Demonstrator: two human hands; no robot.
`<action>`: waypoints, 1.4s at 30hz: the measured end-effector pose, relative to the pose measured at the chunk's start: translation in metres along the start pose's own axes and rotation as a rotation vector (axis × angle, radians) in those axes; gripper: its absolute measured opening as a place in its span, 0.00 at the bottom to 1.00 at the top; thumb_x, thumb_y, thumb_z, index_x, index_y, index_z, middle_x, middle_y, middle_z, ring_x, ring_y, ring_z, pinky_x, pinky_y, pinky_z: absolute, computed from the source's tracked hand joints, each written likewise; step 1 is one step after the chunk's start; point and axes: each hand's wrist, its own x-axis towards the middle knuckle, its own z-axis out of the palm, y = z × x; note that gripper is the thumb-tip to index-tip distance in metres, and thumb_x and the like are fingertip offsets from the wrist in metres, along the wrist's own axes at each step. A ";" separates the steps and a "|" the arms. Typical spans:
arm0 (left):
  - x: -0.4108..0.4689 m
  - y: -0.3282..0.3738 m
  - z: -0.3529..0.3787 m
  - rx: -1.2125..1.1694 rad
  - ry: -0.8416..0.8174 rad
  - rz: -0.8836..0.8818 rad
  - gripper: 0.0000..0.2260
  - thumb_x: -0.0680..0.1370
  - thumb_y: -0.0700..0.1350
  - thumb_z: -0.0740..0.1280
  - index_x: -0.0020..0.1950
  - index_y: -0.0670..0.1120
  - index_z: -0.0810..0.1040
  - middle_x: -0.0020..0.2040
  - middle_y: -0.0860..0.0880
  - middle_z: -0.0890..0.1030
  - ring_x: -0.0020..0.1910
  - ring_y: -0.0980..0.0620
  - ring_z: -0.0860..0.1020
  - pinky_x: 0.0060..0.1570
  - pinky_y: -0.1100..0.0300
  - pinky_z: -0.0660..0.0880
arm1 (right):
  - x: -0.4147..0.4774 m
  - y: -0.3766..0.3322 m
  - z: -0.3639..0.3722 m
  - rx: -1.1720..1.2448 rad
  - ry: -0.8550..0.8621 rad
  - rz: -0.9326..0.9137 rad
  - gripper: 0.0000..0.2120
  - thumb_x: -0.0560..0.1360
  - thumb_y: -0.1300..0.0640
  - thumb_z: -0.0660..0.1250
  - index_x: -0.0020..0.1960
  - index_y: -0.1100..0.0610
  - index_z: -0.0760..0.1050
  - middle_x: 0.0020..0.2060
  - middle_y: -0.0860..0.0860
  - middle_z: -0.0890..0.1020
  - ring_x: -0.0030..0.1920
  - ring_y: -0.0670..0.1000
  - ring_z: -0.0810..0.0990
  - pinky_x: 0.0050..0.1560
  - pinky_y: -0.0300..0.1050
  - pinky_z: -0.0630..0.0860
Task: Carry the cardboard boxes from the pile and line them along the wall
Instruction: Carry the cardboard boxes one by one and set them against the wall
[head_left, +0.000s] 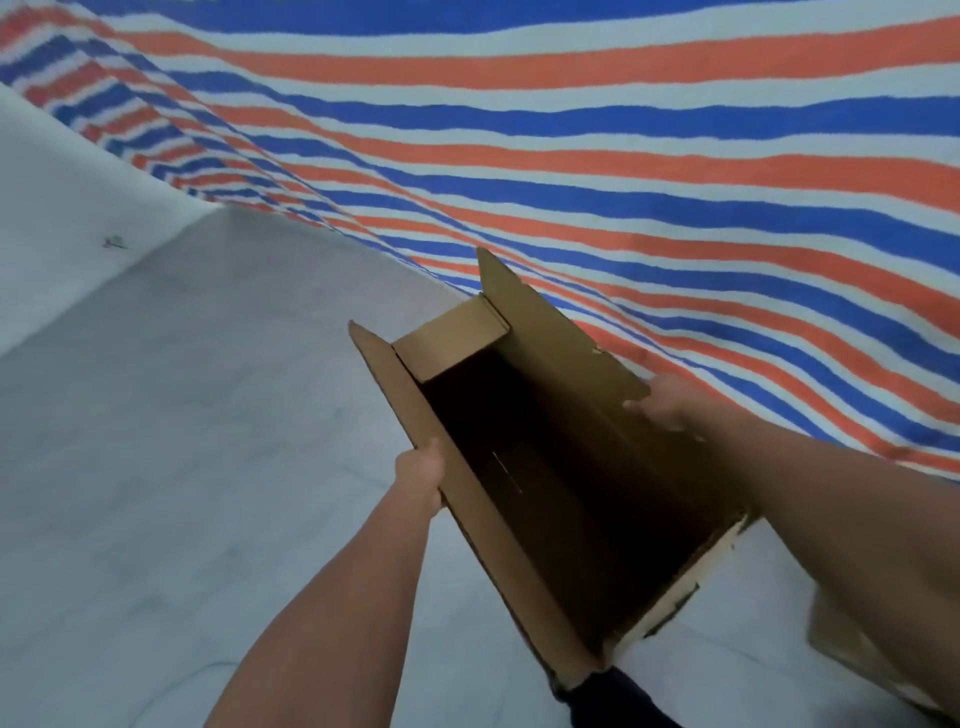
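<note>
I hold a long open cardboard box (524, 457) between my arms, its top flaps up and its dark inside showing. My left hand (420, 467) grips the near long flap's edge; my right hand (665, 408) clasps the far flap, fingers over the rim. The box sits just beside the striped red, blue and white tarp (623, 156) covering the wall, its far flap close to it. To the left the pale grey floor (182, 415) lies bare and open. The box's bottom edge is hidden, so I cannot tell whether it touches the floor. A brown shape (836, 639) under my right arm is blurred.
</note>
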 end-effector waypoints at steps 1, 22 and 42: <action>0.007 0.014 -0.009 0.004 0.014 0.017 0.22 0.82 0.51 0.61 0.71 0.39 0.67 0.62 0.40 0.77 0.57 0.40 0.78 0.58 0.45 0.77 | 0.014 -0.022 -0.001 0.004 -0.023 -0.027 0.18 0.80 0.48 0.66 0.64 0.58 0.71 0.55 0.54 0.76 0.54 0.54 0.76 0.56 0.48 0.73; 0.202 0.174 -0.323 -0.397 0.607 -0.067 0.08 0.83 0.43 0.58 0.50 0.40 0.73 0.42 0.42 0.79 0.38 0.45 0.79 0.37 0.53 0.80 | 0.212 -0.593 0.100 -0.292 -0.309 -0.750 0.21 0.82 0.47 0.62 0.65 0.62 0.72 0.62 0.56 0.77 0.61 0.58 0.76 0.63 0.50 0.72; 0.406 0.319 -0.732 -0.406 0.776 -0.100 0.07 0.80 0.38 0.58 0.54 0.39 0.73 0.44 0.41 0.81 0.40 0.44 0.82 0.29 0.57 0.78 | 0.259 -1.102 0.302 -0.335 -0.497 -0.910 0.23 0.80 0.46 0.65 0.63 0.65 0.73 0.43 0.53 0.74 0.43 0.53 0.75 0.48 0.46 0.71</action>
